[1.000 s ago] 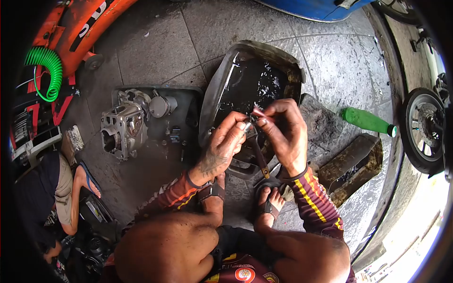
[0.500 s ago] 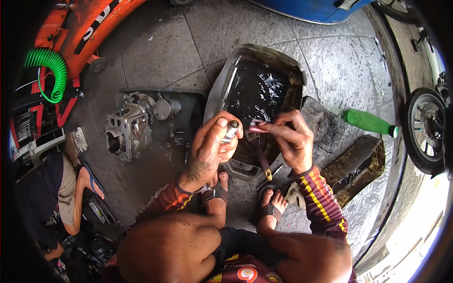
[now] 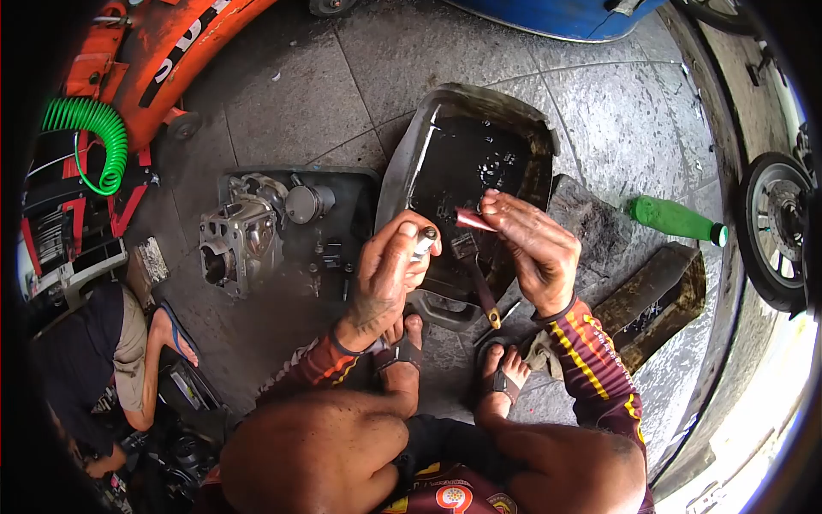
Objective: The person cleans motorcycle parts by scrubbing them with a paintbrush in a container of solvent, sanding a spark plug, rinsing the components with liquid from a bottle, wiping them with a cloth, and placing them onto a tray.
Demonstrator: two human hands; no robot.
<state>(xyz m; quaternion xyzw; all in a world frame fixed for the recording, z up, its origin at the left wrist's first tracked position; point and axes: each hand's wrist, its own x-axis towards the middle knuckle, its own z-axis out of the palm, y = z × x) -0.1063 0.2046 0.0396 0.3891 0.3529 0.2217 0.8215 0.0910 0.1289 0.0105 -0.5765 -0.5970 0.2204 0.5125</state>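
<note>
My left hand (image 3: 384, 276) is closed around a spark plug (image 3: 425, 242), its white insulator and dark tip showing at the fingertips. Between the fingers and thumb of my right hand (image 3: 543, 253) is a small folded reddish strip (image 3: 473, 220), perhaps sandpaper. Strip and plug are a short gap apart. Below both hands lies a cut-open plastic container (image 3: 396, 171) with dark liquid in it. A brush (image 3: 483, 295) with a dark handle leans on its near edge.
To the left, a tray (image 3: 355, 176) holds a metal engine part (image 3: 241, 233), a piston (image 3: 310, 202) and small parts. At right are a green bottle (image 3: 676, 219), a grimy trough (image 3: 655, 300) and a wheel (image 3: 775, 231). Another person's leg (image 3: 154, 368) is at lower left.
My right hand has drawn slightly right and away from the spark plug, its fingers straighter, so more of the reddish strip shows. The view has shifted slightly.
</note>
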